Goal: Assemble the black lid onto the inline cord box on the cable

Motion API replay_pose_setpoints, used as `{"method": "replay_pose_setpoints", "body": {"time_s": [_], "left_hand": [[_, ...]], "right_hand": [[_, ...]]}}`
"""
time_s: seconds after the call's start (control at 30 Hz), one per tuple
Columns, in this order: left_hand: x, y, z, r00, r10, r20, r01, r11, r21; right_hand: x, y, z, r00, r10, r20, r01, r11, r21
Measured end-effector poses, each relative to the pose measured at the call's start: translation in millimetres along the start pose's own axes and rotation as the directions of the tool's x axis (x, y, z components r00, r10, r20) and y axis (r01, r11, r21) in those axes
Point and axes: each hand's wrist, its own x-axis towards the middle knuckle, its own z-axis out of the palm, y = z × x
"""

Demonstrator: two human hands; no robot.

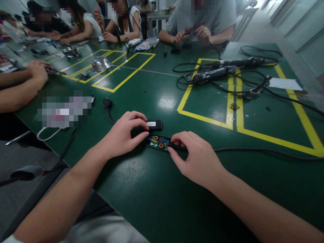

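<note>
An opened black power adapter lies on the green table (pixel 157 189) in front of me. Its lower half shows a green circuit board (pixel 159 142) with copper coils. The black lid (pixel 154 125), with a white label, lies just behind it. My left hand (pixel 124 135) curls its fingers around the left end of the adapter, thumb near the board. My right hand (pixel 194 157) pinches the right end, where a black cable (pixel 253 150) leaves to the right.
A black plug (pixel 107 103) with its cord lies left of my hands. Electric screwdrivers (pixel 215 73) with tangled cables sit inside yellow floor-tape boxes at the back right. A metal bowl (pixel 100 63) stands back left. Other people work around the table's far and left edges.
</note>
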Motion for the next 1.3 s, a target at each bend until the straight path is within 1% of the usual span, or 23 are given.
{"method": "replay_pose_setpoints", "body": {"time_s": [0.07, 0.13, 0.3, 0.37, 0.47, 0.57, 0.63, 0.77, 0.93, 1.03, 1.17, 1.23, 1.3], "left_hand": [[-2, 3, -2.1, 0.996, 0.041, 0.076, -0.040, 0.999, -0.012], [-3, 4, -1.7, 0.990, 0.045, 0.131, -0.042, 0.999, -0.022], [-3, 4, 3.5, 0.988, 0.018, 0.153, -0.010, 0.999, -0.051], [-2, 4, 4.0, 0.989, 0.024, 0.149, -0.012, 0.997, -0.076], [-3, 6, 1.7, 0.993, 0.037, 0.115, -0.025, 0.994, -0.107], [-4, 8, -2.9, 0.998, 0.013, 0.066, -0.005, 0.992, -0.129], [-5, 10, -5.7, 0.998, -0.001, 0.059, 0.009, 0.991, -0.134], [-5, 9, -6.6, 0.997, 0.018, 0.078, -0.007, 0.990, -0.139], [-5, 0, -2.3, 0.995, 0.041, 0.087, -0.027, 0.987, -0.155], [-4, -3, -1.6, 0.994, 0.064, 0.090, -0.047, 0.983, -0.177], [-3, 0, -2.3, 0.993, 0.107, 0.046, -0.103, 0.992, -0.076], [-3, 2, -1.0, 0.996, 0.092, 0.019, -0.092, 0.995, -0.035], [-2, 2, 2.0, 0.998, 0.056, 0.014, -0.055, 0.998, -0.025]], "right_hand": [[0, 0, 0, 1.000, -0.014, 0.002, 0.014, 1.000, -0.011], [-1, 1, 0, 1.000, -0.014, -0.005, 0.014, 1.000, -0.015], [-3, 1, 2, 1.000, -0.005, -0.006, 0.005, 1.000, -0.030], [-4, 1, 3, 1.000, -0.018, -0.026, 0.017, 0.999, -0.029], [-4, 2, 3, 0.997, -0.033, -0.075, 0.032, 0.999, -0.008], [-3, 0, 1, 0.992, -0.037, -0.125, 0.043, 0.998, 0.044], [-3, -1, -1, 0.989, -0.038, -0.141, 0.049, 0.996, 0.073], [-3, -2, -2, 0.991, -0.031, -0.133, 0.044, 0.995, 0.095], [-3, 1, 0, 0.994, 0.008, -0.109, 0.002, 0.995, 0.097], [-2, 3, 0, 0.995, 0.003, -0.103, 0.003, 0.998, 0.060], [-1, 4, 0, 0.996, -0.008, -0.086, 0.006, 1.000, -0.018], [-1, 4, 1, 0.996, -0.003, -0.091, 0.001, 1.000, -0.023], [-1, 3, 1, 0.996, -0.004, -0.094, 0.002, 1.000, -0.022]]}}
